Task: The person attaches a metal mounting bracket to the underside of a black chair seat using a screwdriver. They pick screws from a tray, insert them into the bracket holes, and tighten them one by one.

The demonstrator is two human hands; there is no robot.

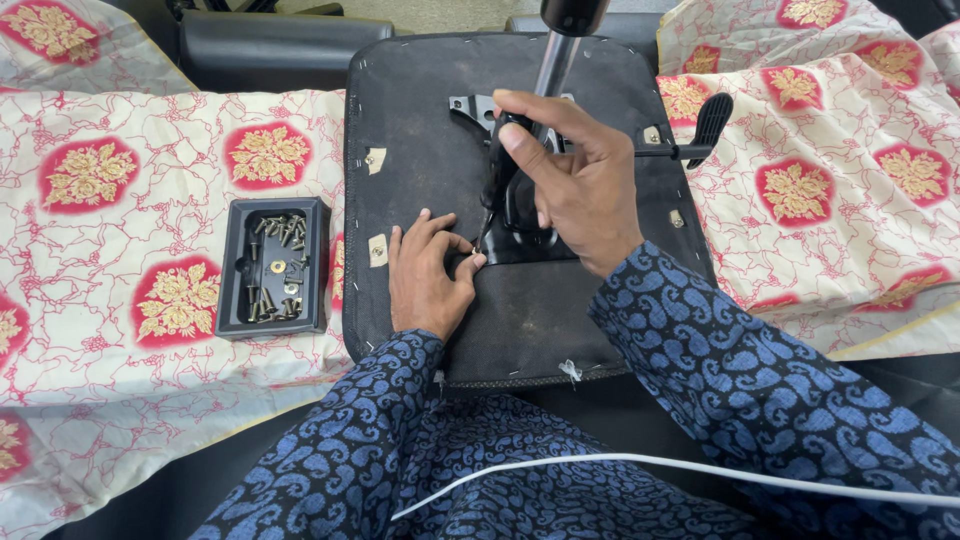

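At the far left, a patterned cloth (120, 230) in cream and red with gold flower medallions covers the surface, and on it sits a shallow black tray (232, 270) holding a loose scatter of dark screws and a washer or two. Just right of the tray lies the upturned seat base (420, 130) of an office chair, its black fabric underside facing up and stapled round the edge. The left hand (425, 275) rests on that fabric with fingers curled, thumb and forefinger pinched together on something small at the tool's tip, most likely a screw, though it is too small to tell for sure. The right hand (575, 185) is closed in a firm grip round the dark handle of a screwdriver (495, 185), whose shaft runs down to that pinched point at the near-left corner of the black metal mechanism plate (520, 225). Judging by this, the screw is being started: it would go best with the tool kept upright and square to the plate, the pinch steadying the tip until the thread bites, and gentle pressure first. Above the plate a grey gas-lift column (555, 60) rises out of frame, and to the right a black lever (700, 135) sticks out over more patterned cloth.
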